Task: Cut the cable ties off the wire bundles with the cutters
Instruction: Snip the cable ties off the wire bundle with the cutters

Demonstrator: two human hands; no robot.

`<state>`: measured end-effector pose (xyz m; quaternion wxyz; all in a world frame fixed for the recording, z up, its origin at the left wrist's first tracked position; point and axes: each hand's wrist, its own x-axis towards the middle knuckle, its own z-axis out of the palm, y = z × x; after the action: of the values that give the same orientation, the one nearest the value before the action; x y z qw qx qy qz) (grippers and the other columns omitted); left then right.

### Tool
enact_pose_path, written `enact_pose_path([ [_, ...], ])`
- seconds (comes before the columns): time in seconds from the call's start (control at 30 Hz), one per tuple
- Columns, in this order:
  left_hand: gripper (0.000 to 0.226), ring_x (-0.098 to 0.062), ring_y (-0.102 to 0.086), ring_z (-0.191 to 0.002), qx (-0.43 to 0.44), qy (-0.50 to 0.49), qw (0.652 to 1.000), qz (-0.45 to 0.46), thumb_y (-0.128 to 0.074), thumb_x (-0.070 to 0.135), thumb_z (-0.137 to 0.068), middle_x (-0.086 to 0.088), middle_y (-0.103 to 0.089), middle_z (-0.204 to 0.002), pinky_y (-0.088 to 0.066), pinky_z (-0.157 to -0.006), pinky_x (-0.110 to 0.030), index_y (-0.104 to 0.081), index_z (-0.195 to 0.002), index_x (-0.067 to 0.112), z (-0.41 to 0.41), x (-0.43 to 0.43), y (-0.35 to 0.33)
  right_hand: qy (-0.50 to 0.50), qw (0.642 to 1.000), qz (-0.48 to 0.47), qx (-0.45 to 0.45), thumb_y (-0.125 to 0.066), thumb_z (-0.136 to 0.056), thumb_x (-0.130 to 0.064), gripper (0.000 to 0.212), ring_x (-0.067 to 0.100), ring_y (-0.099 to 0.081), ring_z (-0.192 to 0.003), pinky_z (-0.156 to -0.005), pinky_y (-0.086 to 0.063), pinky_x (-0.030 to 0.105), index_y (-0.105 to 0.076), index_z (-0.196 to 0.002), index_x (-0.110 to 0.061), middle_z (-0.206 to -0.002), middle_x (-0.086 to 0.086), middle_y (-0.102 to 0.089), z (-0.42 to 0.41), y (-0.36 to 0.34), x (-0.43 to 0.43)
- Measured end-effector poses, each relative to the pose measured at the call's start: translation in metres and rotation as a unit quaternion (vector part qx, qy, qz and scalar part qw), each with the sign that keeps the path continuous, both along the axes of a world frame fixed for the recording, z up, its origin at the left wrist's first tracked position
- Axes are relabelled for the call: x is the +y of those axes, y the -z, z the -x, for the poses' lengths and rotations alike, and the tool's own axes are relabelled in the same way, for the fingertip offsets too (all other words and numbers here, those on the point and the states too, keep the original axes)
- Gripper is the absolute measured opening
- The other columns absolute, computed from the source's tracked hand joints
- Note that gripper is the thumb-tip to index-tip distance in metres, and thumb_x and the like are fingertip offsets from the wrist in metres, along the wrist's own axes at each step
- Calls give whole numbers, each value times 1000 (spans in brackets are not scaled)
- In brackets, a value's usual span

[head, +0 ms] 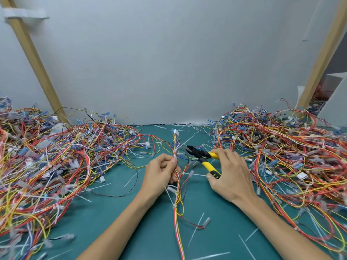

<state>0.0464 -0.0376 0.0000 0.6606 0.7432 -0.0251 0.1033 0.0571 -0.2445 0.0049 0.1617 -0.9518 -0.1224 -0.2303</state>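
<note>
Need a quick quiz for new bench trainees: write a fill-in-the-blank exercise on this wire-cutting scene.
1. The left hand grips a wire bundle, while the right hand holds the ____.
2. The cutters have ____ handles.
3. Tangled wire piles lie on the mat on ____ sides of the hands.

Missing words: cutters; yellow; both.
</note>
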Motion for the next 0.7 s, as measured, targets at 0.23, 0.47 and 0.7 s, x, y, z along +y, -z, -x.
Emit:
enact_pose_path([
  [0.23,18,-12,-49,-44,-3,24,1000,-6,-55,15,-98,-2,-69,-67,-42,-45,-19,-59,-91,-2,-2,0,-1,7,1000,27,5,-68,-68,-34,54,21,-47,-94,-81,-42,34,-50,-118,-22,-102,-3,-51,-4,3,2],
  [0.47,16,-13,-49,-44,-6,52,998,-33,-57,16,-97,-4,-71,-69,-41,-46,-18,-60,-84,7,-4,-1,1,-1,999,39,-12,-68,-66,-34,55,22,-47,-90,-78,-42,36,-51,-117,-21,-102,-2,-51,-5,3,4],
  [0.7,17,-13,-48,-42,-5,57,998,-37,-56,13,-97,-5,-71,-70,-40,-45,-17,-60,-82,7,-3,-2,0,-13,999,36,-17,-71,-66,-31,54,23,-48,-90,-78,-40,35,-52,-116,-21,-102,-2,-52,-4,3,5],
])
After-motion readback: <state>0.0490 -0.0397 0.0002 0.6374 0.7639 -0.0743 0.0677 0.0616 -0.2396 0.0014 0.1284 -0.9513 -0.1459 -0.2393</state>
